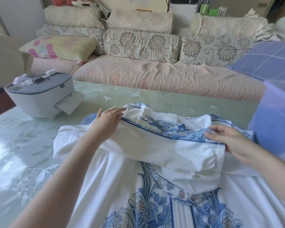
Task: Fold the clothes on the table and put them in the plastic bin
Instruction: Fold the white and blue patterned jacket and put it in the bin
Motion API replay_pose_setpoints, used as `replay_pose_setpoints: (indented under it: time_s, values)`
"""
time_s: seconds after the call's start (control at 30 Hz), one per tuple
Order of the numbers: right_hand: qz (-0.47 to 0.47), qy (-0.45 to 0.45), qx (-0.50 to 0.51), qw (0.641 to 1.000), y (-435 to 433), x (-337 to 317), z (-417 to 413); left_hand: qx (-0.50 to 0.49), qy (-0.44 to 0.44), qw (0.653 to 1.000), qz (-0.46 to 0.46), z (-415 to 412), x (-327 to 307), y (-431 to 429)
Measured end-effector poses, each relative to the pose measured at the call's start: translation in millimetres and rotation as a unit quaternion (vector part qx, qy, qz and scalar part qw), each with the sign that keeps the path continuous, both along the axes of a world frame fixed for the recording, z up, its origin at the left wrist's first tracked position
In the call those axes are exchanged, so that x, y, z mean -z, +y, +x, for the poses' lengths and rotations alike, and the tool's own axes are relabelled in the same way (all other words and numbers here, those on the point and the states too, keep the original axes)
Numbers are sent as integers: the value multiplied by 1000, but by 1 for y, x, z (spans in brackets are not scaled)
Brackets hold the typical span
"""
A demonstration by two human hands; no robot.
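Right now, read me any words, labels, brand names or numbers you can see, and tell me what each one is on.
No text can be read.
What looks like a wall calendar: its grid of figures is too small and blurred to read.
Grey tissue box: no label shows.
White and blue garment: printed floral pattern only, no lettering.

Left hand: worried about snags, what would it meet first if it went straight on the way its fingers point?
The left hand points away and to the right, so it would most likely push first into the raised fold of the white and blue garment right at its fingertips.
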State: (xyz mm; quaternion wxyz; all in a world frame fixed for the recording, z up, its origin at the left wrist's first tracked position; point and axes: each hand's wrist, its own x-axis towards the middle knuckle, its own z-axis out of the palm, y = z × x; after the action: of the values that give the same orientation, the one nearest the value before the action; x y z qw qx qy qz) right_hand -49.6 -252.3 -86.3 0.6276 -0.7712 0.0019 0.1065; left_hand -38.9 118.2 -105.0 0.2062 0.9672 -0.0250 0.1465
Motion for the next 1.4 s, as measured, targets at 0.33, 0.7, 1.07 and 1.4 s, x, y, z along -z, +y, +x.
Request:
replay_pose_setpoints:
  time_s: [0.33,0.7,1.07,1.4]
  values:
    - [118,-141,21,983,-10,-29,17,84,-43,994,-62,18,-22,17]
    - [-203,-152,190,948,-36,52,62,0,-55,993,102,60,-14,-15]
    - [-525,-179,-70,829,8,66,16,77,43,976,201,12,26,-47]
    - [-584,-94,-119,797,12,68,14,34,124,978,162,11,28,-39]
